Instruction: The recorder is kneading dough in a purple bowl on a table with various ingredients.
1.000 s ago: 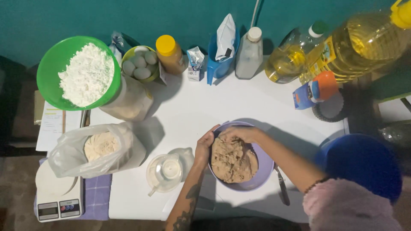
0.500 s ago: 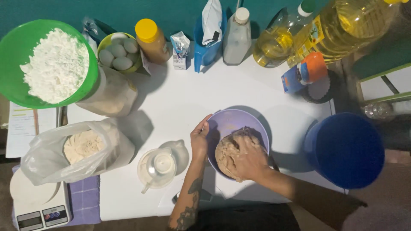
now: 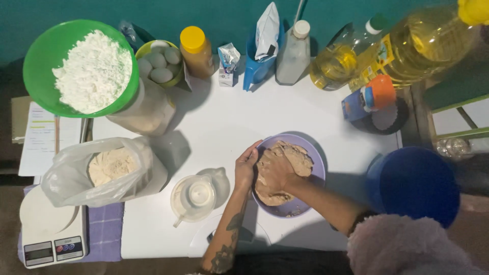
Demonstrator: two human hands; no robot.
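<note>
A white table (image 3: 219, 127) fills the middle of the frame against a teal wall, seen from above. Lower centre sits a purple bowl (image 3: 311, 153) holding a lump of tan dough (image 3: 298, 160), its longer side running from upper right to lower left. The right hand (image 3: 275, 170) lies directly on the dough, fingers curled into it; the left hand (image 3: 247, 165) rests flat-fingered against the bowl's left rim. A green bowl of flour (image 3: 81, 69) is upper left, oil bottles (image 3: 402, 51) upper right, a blue bucket (image 3: 415, 183) lower right, a small clear jug (image 3: 193, 196) just left of the hands.
</note>
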